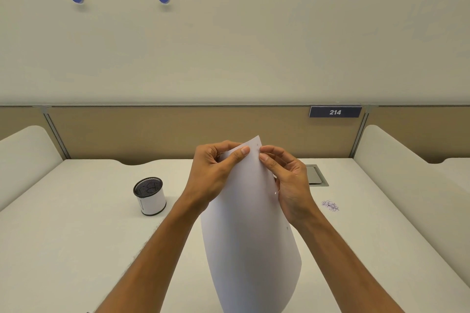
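Low in the middle of the frame: a big white sheet of paper [250, 231], held up above the pale counter [76, 249], long side running from the bottom edge up to its top corner. At that corner, left hand [213, 170] gripping the paper's left side, thumb flat on the front. Right hand [290, 185] just beside it, pinching the right edge near tiny dark marks. Both about as close to the corner. Probably picking at something small there. Farther back on the left, a round black mesh cup [150, 197]. On the right, a small pile of purple bits [330, 205]. Far back, a blue sign [335, 112] reading 214.
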`<state>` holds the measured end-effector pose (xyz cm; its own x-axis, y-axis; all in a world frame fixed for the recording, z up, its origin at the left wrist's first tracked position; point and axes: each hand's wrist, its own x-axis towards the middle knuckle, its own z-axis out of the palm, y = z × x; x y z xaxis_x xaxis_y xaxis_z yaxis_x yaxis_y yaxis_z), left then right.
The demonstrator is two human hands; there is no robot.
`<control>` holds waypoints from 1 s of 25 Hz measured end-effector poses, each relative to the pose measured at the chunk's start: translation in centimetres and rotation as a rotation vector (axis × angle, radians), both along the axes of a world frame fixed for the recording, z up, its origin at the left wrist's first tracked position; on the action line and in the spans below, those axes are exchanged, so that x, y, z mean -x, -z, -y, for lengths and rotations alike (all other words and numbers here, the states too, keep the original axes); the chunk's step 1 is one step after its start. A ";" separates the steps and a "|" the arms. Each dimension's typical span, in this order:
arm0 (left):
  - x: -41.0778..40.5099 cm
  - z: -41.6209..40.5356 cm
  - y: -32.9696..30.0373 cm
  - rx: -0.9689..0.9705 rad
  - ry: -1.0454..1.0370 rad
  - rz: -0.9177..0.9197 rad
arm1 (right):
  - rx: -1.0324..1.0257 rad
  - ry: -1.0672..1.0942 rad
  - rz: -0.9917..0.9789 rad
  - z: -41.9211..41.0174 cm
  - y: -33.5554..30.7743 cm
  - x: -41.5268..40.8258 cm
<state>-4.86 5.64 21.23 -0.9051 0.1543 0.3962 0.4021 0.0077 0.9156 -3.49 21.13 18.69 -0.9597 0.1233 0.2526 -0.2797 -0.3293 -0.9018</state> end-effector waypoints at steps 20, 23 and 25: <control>-4.3 -3.2 10.7 0.476 -0.436 -0.121 | -0.431 0.258 -0.074 -0.2 3.4 0.5; -5.0 -4.5 12.1 0.669 -0.300 0.115 | -0.486 0.257 -0.112 0.6 3.4 0.6; -4.9 -5.2 12.0 0.689 -0.293 0.151 | -0.500 0.248 -0.131 1.2 3.5 0.5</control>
<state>0.05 10.80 9.24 -0.9838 0.0672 0.1660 0.1666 0.6840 0.7102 -3.99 19.89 15.21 -0.8739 0.1757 0.4532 -0.4143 0.2182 -0.8836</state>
